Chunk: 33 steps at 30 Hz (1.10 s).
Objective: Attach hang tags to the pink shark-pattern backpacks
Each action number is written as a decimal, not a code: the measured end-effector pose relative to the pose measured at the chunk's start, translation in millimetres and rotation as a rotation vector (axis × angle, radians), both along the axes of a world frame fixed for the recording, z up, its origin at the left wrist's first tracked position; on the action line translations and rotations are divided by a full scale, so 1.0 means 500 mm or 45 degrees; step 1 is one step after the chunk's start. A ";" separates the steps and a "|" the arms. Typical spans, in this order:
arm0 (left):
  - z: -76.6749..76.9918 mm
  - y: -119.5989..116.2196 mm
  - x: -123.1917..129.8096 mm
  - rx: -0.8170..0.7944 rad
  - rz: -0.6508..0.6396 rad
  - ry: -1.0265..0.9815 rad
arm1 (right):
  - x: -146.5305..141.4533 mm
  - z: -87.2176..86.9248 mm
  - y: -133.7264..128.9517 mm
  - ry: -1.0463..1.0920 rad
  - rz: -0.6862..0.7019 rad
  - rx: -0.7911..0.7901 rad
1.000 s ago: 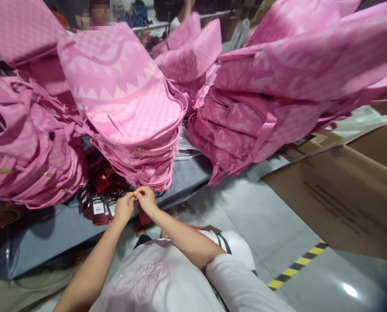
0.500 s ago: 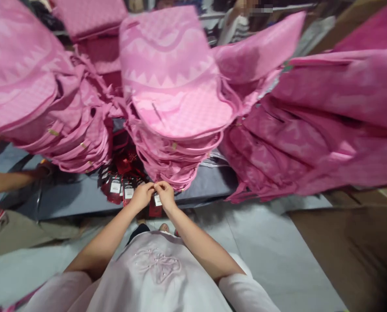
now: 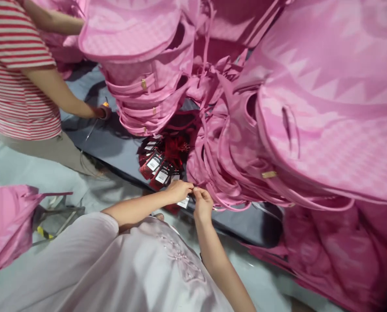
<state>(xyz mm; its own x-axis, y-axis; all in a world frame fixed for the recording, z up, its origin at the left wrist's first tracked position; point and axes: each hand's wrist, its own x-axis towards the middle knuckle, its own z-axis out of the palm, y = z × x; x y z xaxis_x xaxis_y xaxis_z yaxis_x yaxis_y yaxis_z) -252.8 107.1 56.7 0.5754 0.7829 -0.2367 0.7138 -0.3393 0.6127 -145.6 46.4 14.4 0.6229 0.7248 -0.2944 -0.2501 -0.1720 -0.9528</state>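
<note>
Fingertips pinched, my left hand (image 3: 179,191) and my right hand (image 3: 203,203) meet at the table's front edge. Between them is the thin string of a hang tag (image 3: 183,202), whose white label shows just below my left hand; the string itself is too small to make out. To the left lies a heap of black and red hang tags (image 3: 162,173) with white labels. A tall stack of pink patterned backpacks (image 3: 297,130) rises right behind my hands, its lowest straps close to my right fingers.
Another stack of pink backpacks (image 3: 144,86) stands on the dark table (image 3: 118,149) to the left. A co-worker in a striped shirt (image 3: 21,78) works there, one hand (image 3: 105,112) at an orange-tipped thing. A pink bag (image 3: 9,225) sits low left, beside a metal frame (image 3: 58,216).
The view has swung left, bringing the co-worker and the low pink bag into sight. My two hands stay pinched together by the hang tag at the table edge.
</note>
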 end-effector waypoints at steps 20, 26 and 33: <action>-0.017 0.037 -0.006 0.033 -0.028 -0.006 | -0.011 -0.022 0.029 0.005 -0.048 -0.122; -0.028 0.043 -0.003 0.034 -0.075 -0.030 | -0.015 -0.020 0.035 0.021 -0.091 -0.167; -0.023 0.071 -0.046 0.092 0.006 -0.183 | 0.001 0.000 0.027 0.051 -0.004 -0.294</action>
